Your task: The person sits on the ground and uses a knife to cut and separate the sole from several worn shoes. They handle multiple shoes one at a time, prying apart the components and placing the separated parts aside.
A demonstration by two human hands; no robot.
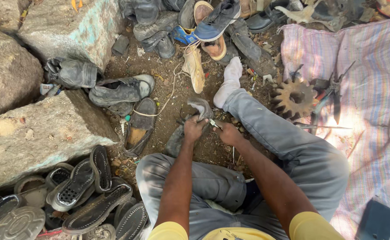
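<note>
Between both hands, grey shoe [190, 122] points up-right.

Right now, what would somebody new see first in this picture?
First, the left hand and right hand gripping a worn grey shoe at the centre, the right one also holding a small tool. Next, the rusty gear wheel on the striped cloth at right, and the pile of black soles at bottom left.

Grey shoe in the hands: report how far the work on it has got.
Done: nothing finished can be told apart. In hand: the left hand grips the grey shoe while the right hand works a small tool at its edge. Left: worn shoes and loose soles lie heaped around; which await work cannot be told.
</note>
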